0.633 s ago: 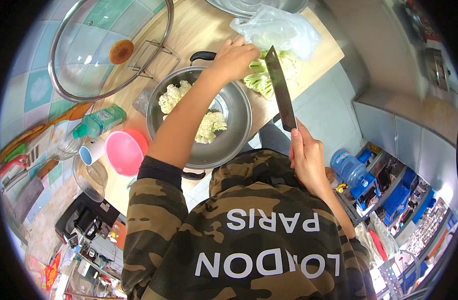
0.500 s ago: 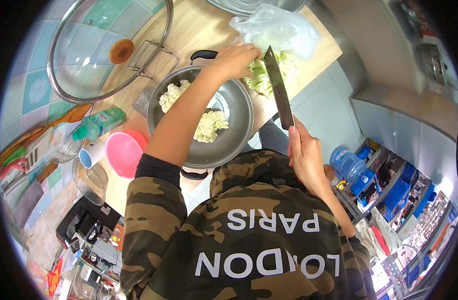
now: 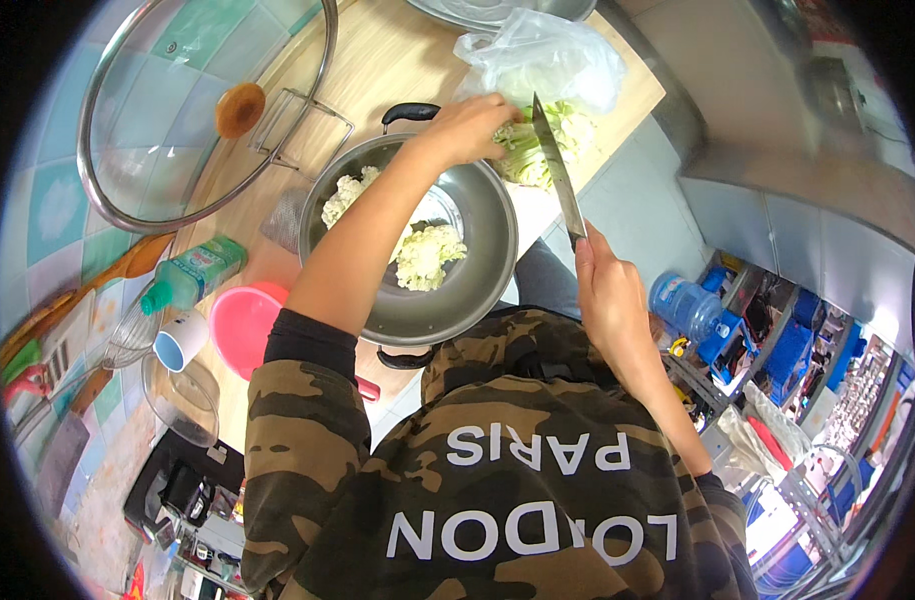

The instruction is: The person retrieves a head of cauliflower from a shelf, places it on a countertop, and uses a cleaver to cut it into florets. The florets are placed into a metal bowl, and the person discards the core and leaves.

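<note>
While the left hand half-curls its fingers against the cauliflower, perhaps steadying it, grip unclear, the right hand clasps the knife, likely for control.

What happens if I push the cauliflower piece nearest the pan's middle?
The cauliflower piece would probably wobble instead of rolling smoothly, because it's lumpy. It may slide easily, since the pan looks smooth inside. Little bits could break off its clustered top.

A knife is held by the right hand over the cauliflower, placed on the worktop at two o'clock from the pan. The cauliflower is touched by the left hand. White florets are contained in the pan.
</note>
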The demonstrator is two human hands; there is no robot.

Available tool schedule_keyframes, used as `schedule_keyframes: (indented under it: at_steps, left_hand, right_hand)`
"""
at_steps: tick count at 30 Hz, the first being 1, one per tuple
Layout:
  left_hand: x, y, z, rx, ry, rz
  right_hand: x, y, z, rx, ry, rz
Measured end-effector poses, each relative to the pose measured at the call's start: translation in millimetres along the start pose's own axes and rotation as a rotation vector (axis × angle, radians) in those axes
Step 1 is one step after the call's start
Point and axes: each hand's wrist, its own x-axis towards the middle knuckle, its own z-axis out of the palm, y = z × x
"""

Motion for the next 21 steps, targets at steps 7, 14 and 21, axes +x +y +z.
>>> schedule_keyframes:
  at_steps: [7, 14, 21]
  left_hand:
    - [-2.1, 2.8, 15.8, -0.034, 0.097, -0.054]
    - [-5.7, 15.2, 22.8, -0.017, 0.074, -0.134]
    - [-5.6, 4.5, 12.7, -0.195, 0.210, -0.105]
  right_hand:
    - [14.4, -7.3, 7.6, -0.136, 0.039, -0.017]
    - [28.2, 10.9, 15.2, -0.069, -0.006, -0.018]
    - [-1.3, 27.5, -4.8, 0.201, -0.084, 0.027]
